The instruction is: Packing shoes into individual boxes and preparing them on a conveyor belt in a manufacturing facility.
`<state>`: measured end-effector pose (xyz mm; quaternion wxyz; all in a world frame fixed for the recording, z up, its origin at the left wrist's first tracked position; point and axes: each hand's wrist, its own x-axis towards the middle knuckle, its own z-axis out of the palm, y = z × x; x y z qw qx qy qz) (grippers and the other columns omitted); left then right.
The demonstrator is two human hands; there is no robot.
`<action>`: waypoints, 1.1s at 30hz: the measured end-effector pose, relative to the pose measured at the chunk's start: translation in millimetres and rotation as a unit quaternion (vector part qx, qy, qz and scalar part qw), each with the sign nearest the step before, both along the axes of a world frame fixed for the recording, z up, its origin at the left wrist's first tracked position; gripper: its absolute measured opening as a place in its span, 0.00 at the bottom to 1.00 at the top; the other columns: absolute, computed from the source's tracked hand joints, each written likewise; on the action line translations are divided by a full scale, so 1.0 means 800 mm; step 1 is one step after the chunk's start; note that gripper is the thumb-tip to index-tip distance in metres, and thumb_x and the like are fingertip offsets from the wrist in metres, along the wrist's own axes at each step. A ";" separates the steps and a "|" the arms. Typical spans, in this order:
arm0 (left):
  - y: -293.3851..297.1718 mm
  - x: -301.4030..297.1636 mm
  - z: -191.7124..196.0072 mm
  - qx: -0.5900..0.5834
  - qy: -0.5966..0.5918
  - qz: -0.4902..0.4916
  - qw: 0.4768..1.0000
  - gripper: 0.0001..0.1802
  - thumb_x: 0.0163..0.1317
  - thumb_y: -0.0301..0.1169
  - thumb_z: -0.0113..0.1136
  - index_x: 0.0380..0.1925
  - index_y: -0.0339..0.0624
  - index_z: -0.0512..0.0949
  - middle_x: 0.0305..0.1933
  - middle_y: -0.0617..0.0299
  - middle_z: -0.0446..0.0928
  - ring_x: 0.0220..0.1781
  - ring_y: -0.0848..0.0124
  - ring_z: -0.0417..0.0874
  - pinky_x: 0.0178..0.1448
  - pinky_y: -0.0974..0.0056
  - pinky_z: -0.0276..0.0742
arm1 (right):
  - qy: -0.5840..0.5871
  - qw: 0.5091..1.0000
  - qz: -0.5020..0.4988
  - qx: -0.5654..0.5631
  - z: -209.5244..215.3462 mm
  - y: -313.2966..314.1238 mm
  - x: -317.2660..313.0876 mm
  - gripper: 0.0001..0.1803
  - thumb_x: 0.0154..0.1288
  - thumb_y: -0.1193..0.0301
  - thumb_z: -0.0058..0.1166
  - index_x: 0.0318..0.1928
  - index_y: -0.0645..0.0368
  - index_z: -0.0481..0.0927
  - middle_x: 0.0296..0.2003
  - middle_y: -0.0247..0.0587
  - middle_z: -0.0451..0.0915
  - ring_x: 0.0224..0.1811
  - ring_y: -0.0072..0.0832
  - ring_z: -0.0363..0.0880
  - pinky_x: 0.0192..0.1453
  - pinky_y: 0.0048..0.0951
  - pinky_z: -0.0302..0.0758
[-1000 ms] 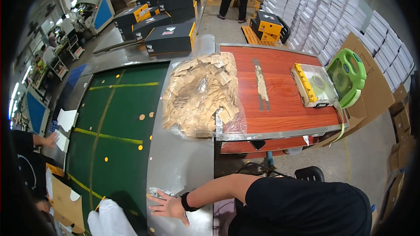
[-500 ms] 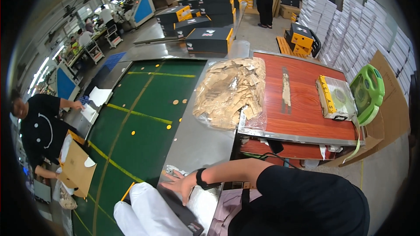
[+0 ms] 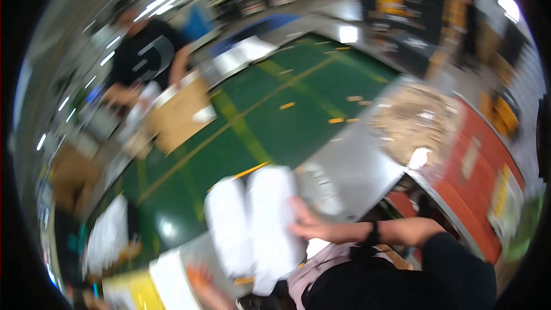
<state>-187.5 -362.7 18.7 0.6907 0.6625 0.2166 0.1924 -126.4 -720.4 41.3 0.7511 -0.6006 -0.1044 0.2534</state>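
Observation:
Two long white-wrapped bundles [image 3: 272, 212] lie side by side in front of me, with orange edges showing at their far and near ends, perhaps those of a box. My right hand [image 3: 310, 224] is against the right-hand bundle, its blurred fingers apart. Down at the lower left, my left hand [image 3: 201, 281] is beside a white, flat-sided thing [image 3: 172, 281] that has a yellow piece [image 3: 138, 290] next to it. Motion smears the left fingers, so their grip cannot be made out.
A green conveyor belt [image 3: 252, 120] with yellow lines runs past a metal ledge [image 3: 367, 166]. Across it, another person [image 3: 143, 57] handles an open brown box [image 3: 181, 112]. A plastic bag of brown pieces [image 3: 413, 120] sits by a red-brown tabletop [image 3: 473, 166]. White bundles [image 3: 109, 235] stand at left.
The view has swung left and blurred. My left hand has come into view at the lower edge. My right hand has gone from lying spread beside the bundles to touching the right one.

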 end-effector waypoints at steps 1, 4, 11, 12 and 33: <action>-0.026 0.016 -0.003 0.069 0.036 -0.037 0.996 0.35 0.70 0.49 0.47 0.71 0.43 0.56 0.70 0.54 0.63 0.67 0.64 0.67 0.71 0.56 0.59 | 0.061 0.998 0.017 0.021 -0.012 -0.002 -0.005 0.52 0.73 0.56 0.48 0.72 0.66 0.23 0.73 0.54 0.41 0.75 0.34 0.46 0.70 0.34 0.60; -0.073 0.019 -0.050 0.136 0.075 -0.180 0.971 0.32 0.74 0.47 0.38 0.70 0.37 0.56 0.72 0.50 0.60 0.72 0.57 0.61 0.75 0.58 0.52 | 0.104 0.992 0.040 0.061 -0.029 -0.002 -0.023 0.50 0.74 0.55 0.43 0.72 0.49 0.15 0.73 0.47 0.38 0.73 0.38 0.52 0.69 0.41 0.63; -0.159 0.002 -0.006 0.414 0.074 -0.134 0.897 0.25 0.73 0.41 0.37 0.57 0.32 0.71 0.66 0.36 0.64 0.70 0.39 0.59 0.75 0.55 0.51 | 0.145 0.983 -0.043 0.107 0.001 0.010 -0.008 0.37 0.74 0.45 0.37 0.74 0.49 0.47 0.66 0.41 0.61 0.69 0.34 0.60 0.70 0.35 0.61; -0.166 0.004 -0.009 0.409 0.075 -0.128 0.901 0.25 0.73 0.41 0.37 0.57 0.32 0.71 0.66 0.36 0.64 0.70 0.39 0.59 0.75 0.55 0.51 | 0.137 0.982 -0.075 0.104 0.005 0.009 -0.005 0.37 0.74 0.46 0.38 0.74 0.51 0.49 0.65 0.41 0.62 0.68 0.34 0.61 0.70 0.34 0.61; -0.174 0.059 0.071 0.231 0.060 -0.252 0.938 0.39 0.62 0.35 0.62 0.70 0.40 0.56 0.71 0.47 0.62 0.73 0.58 0.63 0.72 0.60 0.61 | -0.130 0.912 -0.288 -0.262 -0.037 -0.267 0.011 0.32 0.74 0.58 0.39 0.71 0.64 0.58 0.73 0.46 0.55 0.74 0.37 0.53 0.77 0.37 0.44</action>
